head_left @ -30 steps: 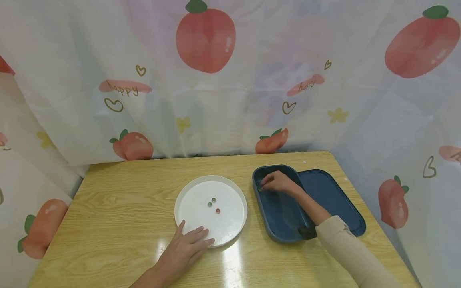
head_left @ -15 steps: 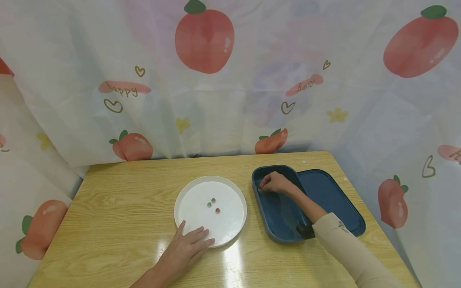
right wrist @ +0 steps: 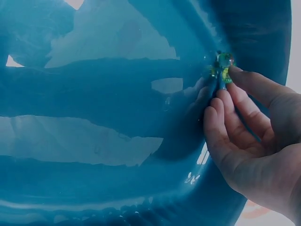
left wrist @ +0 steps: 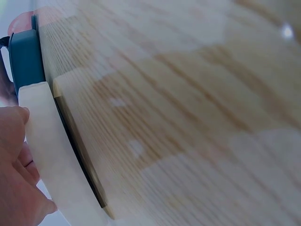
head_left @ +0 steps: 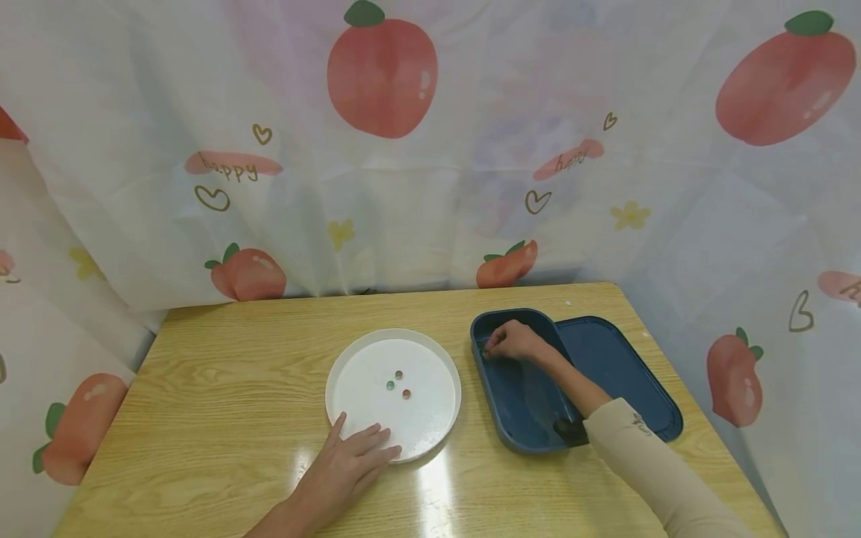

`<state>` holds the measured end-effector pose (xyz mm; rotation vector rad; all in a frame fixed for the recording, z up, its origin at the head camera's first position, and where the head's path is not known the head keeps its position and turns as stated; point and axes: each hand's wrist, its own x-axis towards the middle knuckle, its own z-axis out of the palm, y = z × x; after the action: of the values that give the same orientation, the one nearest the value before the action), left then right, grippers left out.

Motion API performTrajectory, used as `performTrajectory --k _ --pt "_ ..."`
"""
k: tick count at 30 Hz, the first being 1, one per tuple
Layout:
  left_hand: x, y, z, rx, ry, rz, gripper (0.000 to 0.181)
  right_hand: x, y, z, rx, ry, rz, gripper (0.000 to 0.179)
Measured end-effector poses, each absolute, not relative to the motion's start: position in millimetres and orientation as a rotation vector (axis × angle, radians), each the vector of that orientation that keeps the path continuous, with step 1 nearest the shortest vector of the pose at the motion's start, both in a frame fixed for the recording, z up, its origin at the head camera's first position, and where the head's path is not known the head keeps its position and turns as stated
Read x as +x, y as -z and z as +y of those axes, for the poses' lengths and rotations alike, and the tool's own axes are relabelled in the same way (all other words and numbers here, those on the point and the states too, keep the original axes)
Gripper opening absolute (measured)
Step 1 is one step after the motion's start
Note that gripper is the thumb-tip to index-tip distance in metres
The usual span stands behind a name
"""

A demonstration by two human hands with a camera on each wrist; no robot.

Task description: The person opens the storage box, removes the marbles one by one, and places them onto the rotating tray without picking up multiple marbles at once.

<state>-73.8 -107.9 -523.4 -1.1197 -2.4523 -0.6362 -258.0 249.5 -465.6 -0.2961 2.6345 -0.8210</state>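
In the head view, my left hand (head_left: pixel 346 463) lies with spread fingers over the near-left rim of a round white tray (head_left: pixel 363 418). A green marble (head_left: pixel 390 385), a brownish marble (head_left: pixel 399 375) and a reddish marble (head_left: pixel 406 394) lie in that tray. My right hand (head_left: pixel 516 340) reaches into a deep dark-blue box (head_left: pixel 531 418), at its far-left corner. In the right wrist view, thumb and fingers pinch at greenish glass marbles (right wrist: pixel 225 60) against the box wall; the fingers partly hide them. The left wrist view shows the tray's white side wall (left wrist: pixel 56 150) beside my left hand.
A dark-blue lid (head_left: pixel 615 366) lies to the right of the box, partly under or behind it. A dark strap (head_left: pixel 570 432) is at my right wrist. Behind the wooden table (head_left: pixel 235 388) hangs a peach-printed curtain (head_left: pixel 417 209).
The green marble in the tray has rolled slightly toward me. My right hand has shifted barely left and stays at the box corner. My left hand keeps its place.
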Motion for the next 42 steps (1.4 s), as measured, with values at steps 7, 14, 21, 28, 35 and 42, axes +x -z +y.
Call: performTrajectory --k 7,14,21,28,35,42 --pt "-73.8 524.0 -107.1 -1.112 0.646 -2.433 0.033 -258.2 456.7 256.3 -0.264 0.97 2.593 0.011" --pt "-73.6 523.6 -107.2 -1.113 0.633 -2.426 0.034 -256.1 439.6 254.1 -0.28 1.107 2.513 0.019" --pt "-74.1 524.5 -107.0 -1.113 0.64 -2.414 0.033 -252.8 429.7 230.6 -0.365 1.181 2.472 0.018" --pt "-73.8 525.4 -105.2 -1.106 0.634 -2.417 0.03 -247.5 418.3 205.2 -0.424 1.239 2.485 0.017" --pt "-73.4 524.5 -104.9 -1.106 0.623 -2.427 0.03 -240.7 413.1 169.7 -0.478 1.27 2.418 0.013" --pt "-73.5 524.6 -104.8 -1.109 0.633 -2.441 0.032 -231.5 429.8 138.6 -0.532 1.227 2.407 0.01"
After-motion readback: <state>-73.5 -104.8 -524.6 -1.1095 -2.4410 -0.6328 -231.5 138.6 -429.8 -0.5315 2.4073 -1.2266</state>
